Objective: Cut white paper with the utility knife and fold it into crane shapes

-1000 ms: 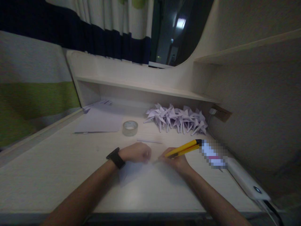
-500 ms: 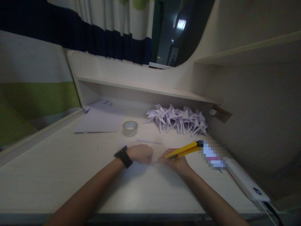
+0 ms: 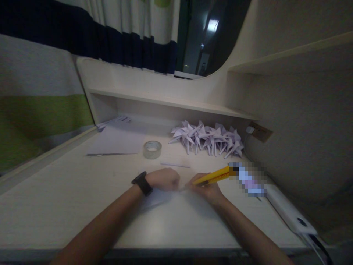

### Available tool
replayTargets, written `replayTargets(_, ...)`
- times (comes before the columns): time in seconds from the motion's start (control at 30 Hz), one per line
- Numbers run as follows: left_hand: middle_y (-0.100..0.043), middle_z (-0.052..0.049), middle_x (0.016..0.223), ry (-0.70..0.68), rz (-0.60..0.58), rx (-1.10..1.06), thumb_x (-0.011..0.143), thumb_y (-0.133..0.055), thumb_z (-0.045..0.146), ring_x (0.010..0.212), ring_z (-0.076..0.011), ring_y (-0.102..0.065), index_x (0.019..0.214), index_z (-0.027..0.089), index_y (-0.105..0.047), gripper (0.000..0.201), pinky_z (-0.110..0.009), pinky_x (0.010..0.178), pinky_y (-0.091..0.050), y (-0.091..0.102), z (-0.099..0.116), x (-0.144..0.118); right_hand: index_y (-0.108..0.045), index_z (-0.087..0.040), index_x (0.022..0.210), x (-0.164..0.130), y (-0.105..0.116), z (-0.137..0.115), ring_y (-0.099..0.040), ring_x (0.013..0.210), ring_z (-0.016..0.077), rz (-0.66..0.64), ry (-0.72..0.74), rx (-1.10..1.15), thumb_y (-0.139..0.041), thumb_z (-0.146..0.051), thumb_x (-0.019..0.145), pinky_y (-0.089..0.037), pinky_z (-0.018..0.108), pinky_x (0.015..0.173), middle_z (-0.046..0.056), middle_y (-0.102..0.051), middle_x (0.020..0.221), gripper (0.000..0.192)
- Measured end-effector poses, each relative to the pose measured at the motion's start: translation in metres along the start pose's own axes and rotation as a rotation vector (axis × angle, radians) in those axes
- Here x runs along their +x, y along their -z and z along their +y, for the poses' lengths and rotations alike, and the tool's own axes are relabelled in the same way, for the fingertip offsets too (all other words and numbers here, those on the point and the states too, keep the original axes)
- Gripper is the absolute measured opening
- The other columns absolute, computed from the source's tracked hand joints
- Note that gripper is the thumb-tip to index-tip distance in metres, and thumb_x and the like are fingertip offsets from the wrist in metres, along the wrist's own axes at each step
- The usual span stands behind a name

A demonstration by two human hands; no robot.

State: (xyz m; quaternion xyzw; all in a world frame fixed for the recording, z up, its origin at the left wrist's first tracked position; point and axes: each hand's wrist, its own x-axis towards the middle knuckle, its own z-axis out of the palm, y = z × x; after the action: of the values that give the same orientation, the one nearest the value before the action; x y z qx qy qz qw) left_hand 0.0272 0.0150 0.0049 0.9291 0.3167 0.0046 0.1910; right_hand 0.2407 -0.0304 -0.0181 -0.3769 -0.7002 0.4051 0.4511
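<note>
My right hand point(image 3: 206, 188) is wrapped around a yellow utility knife point(image 3: 215, 175), whose blade end points left toward my other hand. My left hand point(image 3: 164, 179), with a dark watch point(image 3: 142, 182) on the wrist, is closed in a loose fist just left of the knife. Under it shows a pale piece of paper point(image 3: 157, 199), mostly hidden and hard to tell from the desk; the fingers appear closed on it. A thin rolled paper stick point(image 3: 175, 165) lies just beyond both hands.
A roll of clear tape point(image 3: 152, 150) stands past my left hand. White sheets point(image 3: 114, 141) lie at back left. Several folded paper pinwheels point(image 3: 206, 138) are heaped under the shelf point(image 3: 165, 100). A white power strip point(image 3: 288, 209) and a pixelated bright object point(image 3: 250, 180) lie at right.
The paper under my left hand shows a little more and sits at a different angle. Both hands stay in nearly the same place, and the knife remains in my right hand.
</note>
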Motion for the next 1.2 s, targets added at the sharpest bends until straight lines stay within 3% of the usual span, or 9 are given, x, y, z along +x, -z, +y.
replayTargets(0.43,-0.071,-0.005,0.077,0.031,-0.010,-0.106,0.072,-0.056,0.019,0.063,-0.0144,-0.059,0.080,0.014,-0.069,0.016,-0.023,0.055,-0.037,0.010,0.006,-0.007,-0.070,-0.017,0.071,0.000,0.000,-0.005,-0.059,0.060,0.0151,-0.017,-0.008,-0.034,-0.076,-0.035,0.070,-0.047,0.025,0.055,0.004,-0.066,0.068,0.019)
replayTargets(0.73,-0.070,-0.007,0.071,0.021,0.098,0.032,0.072,-0.056,0.022,0.061,-0.0176,-0.060,0.074,0.015,-0.069,0.015,-0.025,0.054,-0.036,-0.005,0.003,-0.001,-0.069,-0.018,0.070,-0.001,-0.001,-0.007,-0.059,0.060,0.0161,-0.011,-0.013,-0.033,-0.076,-0.038,0.069,-0.048,0.026,0.055,0.004,-0.066,0.067,0.021)
replayTargets(1.07,-0.069,-0.006,0.070,-0.013,0.089,0.053,0.072,-0.054,0.021,0.058,-0.0159,-0.057,0.073,0.015,-0.068,0.015,-0.025,0.052,-0.034,-0.007,-0.003,-0.002,-0.070,-0.018,0.071,0.000,0.000,-0.002,-0.059,0.060,0.0159,-0.022,-0.027,-0.029,-0.077,-0.038,0.068,-0.048,0.026,0.055,0.004,-0.067,0.067,0.022)
replayTargets(1.2,-0.069,-0.006,0.072,-0.001,0.091,0.050,0.074,-0.055,0.022,0.060,-0.0161,-0.058,0.075,0.015,-0.068,0.015,-0.025,0.053,-0.034,-0.007,0.000,-0.003,-0.070,-0.018,0.069,0.002,0.001,0.004,-0.062,0.061,0.0173,0.041,-0.035,0.057,-0.080,-0.037,0.063,-0.050,0.027,0.057,0.004,-0.068,0.068,0.022)
